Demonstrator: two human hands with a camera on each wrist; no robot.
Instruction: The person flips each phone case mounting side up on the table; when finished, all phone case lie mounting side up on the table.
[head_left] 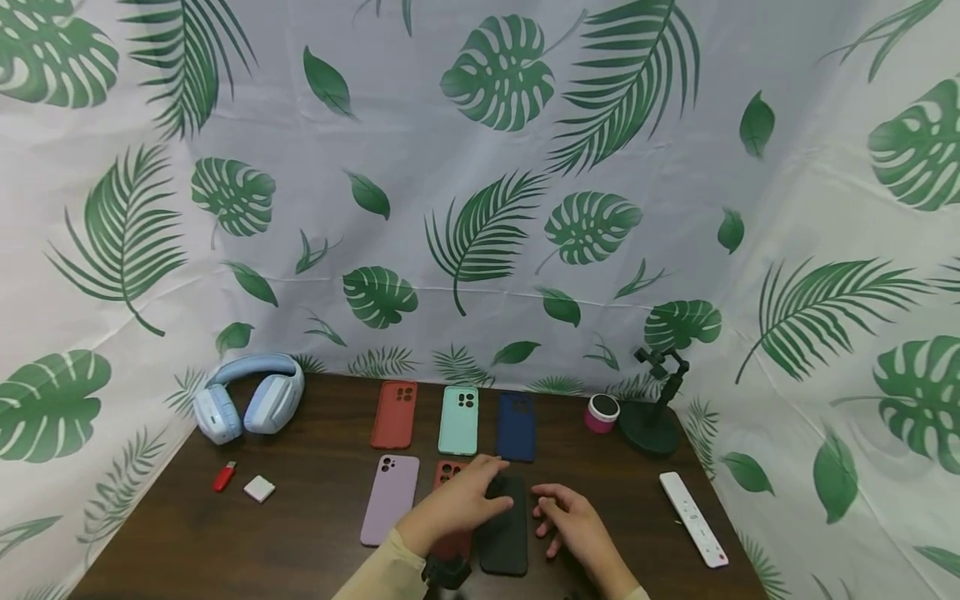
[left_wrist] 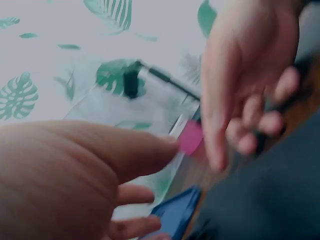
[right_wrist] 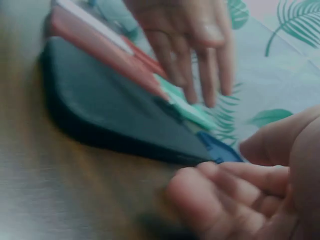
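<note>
A black phone case (head_left: pixel 504 533) lies lengthwise on the dark wooden table. Over its upper left part my left hand (head_left: pixel 468 497) hovers, fingers extended and holding nothing. My right hand (head_left: pixel 576 521) is just right of the case with its fingers loosely bent and nothing in them; in the right wrist view its fingertips are near the case's corner. Partly hidden under my left hand and wrist is a dark red case (head_left: pixel 448 471). A lilac case (head_left: pixel 390 500) lies left of it. Behind stand out a red case (head_left: pixel 393 415), a mint case (head_left: pixel 458 421) and a navy case (head_left: pixel 516 427).
Blue headphones (head_left: pixel 251 396), a red USB stick (head_left: pixel 224 477) and a small white square item (head_left: pixel 259 488) are on the left. On the right are a pink round jar-like item (head_left: pixel 601 413), a black stand (head_left: pixel 652 425) and a white remote (head_left: pixel 693 519). A leaf-print cloth (head_left: pixel 300 167) borders the table.
</note>
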